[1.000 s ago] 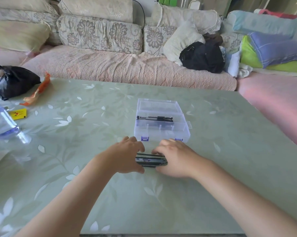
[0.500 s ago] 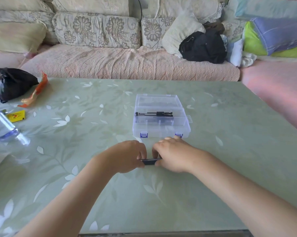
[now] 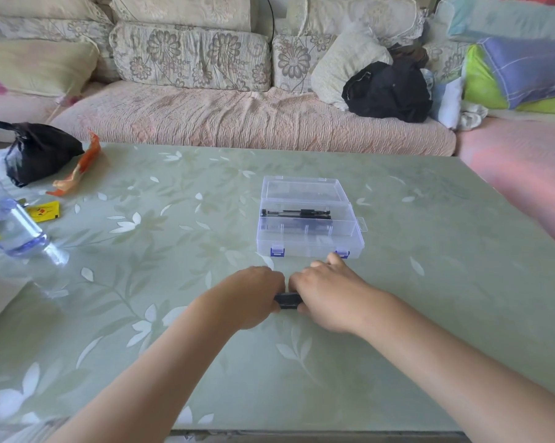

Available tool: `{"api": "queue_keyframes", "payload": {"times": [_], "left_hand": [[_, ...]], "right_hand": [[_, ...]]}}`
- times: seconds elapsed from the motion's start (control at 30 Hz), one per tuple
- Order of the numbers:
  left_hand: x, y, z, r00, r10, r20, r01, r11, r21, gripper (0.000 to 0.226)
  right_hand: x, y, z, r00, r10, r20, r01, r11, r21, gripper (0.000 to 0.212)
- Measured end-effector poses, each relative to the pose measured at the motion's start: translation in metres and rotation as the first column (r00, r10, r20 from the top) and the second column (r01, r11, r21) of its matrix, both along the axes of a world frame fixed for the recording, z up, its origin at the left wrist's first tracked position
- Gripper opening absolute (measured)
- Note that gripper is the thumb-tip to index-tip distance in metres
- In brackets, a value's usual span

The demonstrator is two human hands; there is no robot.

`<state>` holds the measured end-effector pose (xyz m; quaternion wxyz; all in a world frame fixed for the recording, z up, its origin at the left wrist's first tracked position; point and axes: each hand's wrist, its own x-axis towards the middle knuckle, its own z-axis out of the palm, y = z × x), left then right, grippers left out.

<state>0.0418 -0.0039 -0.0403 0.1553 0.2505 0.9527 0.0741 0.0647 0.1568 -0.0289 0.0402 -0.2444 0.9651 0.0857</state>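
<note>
Only the head cam here, looking down at the desk [image 3: 429, 298]. Both grips are low in the middle of the shot, knuckles almost touching. The left grip [image 3: 250, 298] is curled round one end of a dark bundle [image 3: 287, 300] and the right grip [image 3: 329, 295] is curled round the other end, so both are closed tight on it. Only a short black bit of the bundle shows in the gap between them, so I can't really tell what it's made of. It sits right down at desk level, but I can't say whether it's resting on the surface or lifted off it.

Just past the grips, a touch toward the right-grip side, there's a clear box [image 3: 311, 246] with blue clasps facing them. The right grip's far knuckles are just short of its front wall, by the right-hand clasp. The lid [image 3: 301, 190] is flipped open away from the grips, and a few black pens [image 3: 297, 213] lie crosswise in the back part of the box.

Well off to the left grip's side there's a clear bottle [image 3: 14, 231], a yellow card [image 3: 44, 211] just beyond it, then an orange wrapper [image 3: 78, 174] and a black bag [image 3: 36, 151] near the far corner. Beyond the desk is a sofa [image 3: 238, 123] with a heap of black clothes [image 3: 388, 91] on the right-grip side.
</note>
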Motion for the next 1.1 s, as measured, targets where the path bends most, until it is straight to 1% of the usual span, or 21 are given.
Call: {"api": "queue_keyframes", "payload": {"times": [0.17, 0.3, 0.37, 0.43, 0.5, 0.57, 0.7, 0.8, 0.97, 1.1], "left_hand": [[0.001, -0.003, 0.000, 0.999, 0.022, 0.023, -0.024, 0.998, 0.060, 0.017], [0.001, -0.006, 0.000, 0.997, 0.066, 0.028, -0.069, 0.986, 0.150, 0.016], [0.001, -0.005, 0.003, 0.996, 0.079, 0.040, -0.084, 0.988, 0.127, 0.021], [0.003, -0.003, 0.005, 0.998, 0.058, 0.035, -0.059, 0.997, 0.052, 0.024], [0.006, -0.001, 0.004, 1.000, 0.021, 0.013, -0.021, 1.000, -0.009, 0.024], [0.008, 0.000, -0.001, 1.000, -0.006, -0.022, 0.006, 1.000, -0.028, 0.020], [0.009, -0.001, -0.005, 0.997, -0.027, -0.074, 0.025, 0.999, -0.036, 0.017], [0.008, 0.000, -0.005, 0.996, -0.011, -0.087, 0.010, 1.000, -0.019, 0.014], [0.009, 0.002, -0.007, 0.995, -0.042, -0.093, 0.040, 0.999, -0.022, 0.014], [0.001, 0.001, -0.003, 0.986, -0.040, -0.162, 0.050, 0.997, 0.057, 0.015]], "right_hand": [[-0.001, 0.000, 0.002, 1.000, 0.004, 0.006, -0.004, 1.000, 0.016, 0.019], [-0.001, 0.001, 0.001, 1.000, 0.001, -0.027, 0.000, 0.999, 0.036, 0.016], [-0.001, 0.003, 0.002, 0.999, -0.010, -0.047, 0.011, 1.000, 0.027, 0.015], [-0.002, 0.006, 0.003, 1.000, -0.015, -0.026, 0.015, 1.000, 0.001, 0.015], [-0.002, 0.007, 0.003, 1.000, -0.003, -0.003, 0.003, 1.000, -0.006, 0.016], [-0.001, 0.008, 0.003, 1.000, 0.020, 0.006, -0.020, 1.000, 0.019, 0.017], [0.001, 0.006, 0.001, 0.999, 0.042, 0.014, -0.043, 0.997, 0.066, 0.017], [0.002, 0.004, -0.001, 0.999, 0.043, -0.018, -0.041, 0.997, 0.072, 0.005], [0.000, 0.006, -0.003, 0.998, 0.028, -0.052, -0.026, 0.998, 0.050, 0.008], [-0.007, 0.010, 0.001, 0.994, 0.007, -0.108, -0.006, 1.000, 0.017, 0.016]]}}
